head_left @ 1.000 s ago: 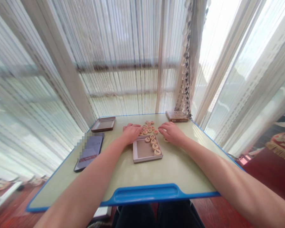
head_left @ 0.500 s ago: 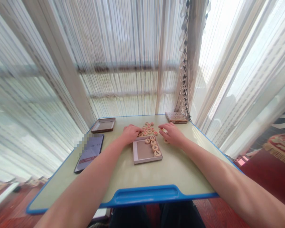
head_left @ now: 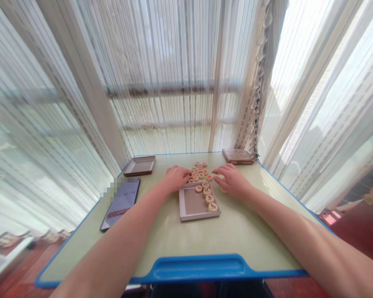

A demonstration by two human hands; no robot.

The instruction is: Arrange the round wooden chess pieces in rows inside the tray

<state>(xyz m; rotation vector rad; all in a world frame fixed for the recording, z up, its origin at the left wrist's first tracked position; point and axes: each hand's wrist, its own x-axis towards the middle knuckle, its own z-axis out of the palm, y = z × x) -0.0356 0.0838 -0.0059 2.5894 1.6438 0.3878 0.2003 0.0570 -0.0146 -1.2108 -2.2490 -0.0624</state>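
I'm seeing the left hand (head_left: 178, 178) bending over loose round pale-wooden discs (head_left: 201, 176) on the pale-green bench (head_left: 174, 244); fingertips hidden, can't tell if pinching. Right hand (head_left: 233, 180) is showing thumb and fingers apart, partly hiding another disc (head_left: 224, 191). Five black-marked discs (head_left: 209, 199) are sitting in the shallow white-walled tray (head_left: 191, 203).

Loose pieces (head_left: 201, 176) behind tray (head_left: 191, 203), tablet (head_left: 127, 198) at left

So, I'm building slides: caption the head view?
Left hand and right hand flank loose discs beyond a tray holding five more.
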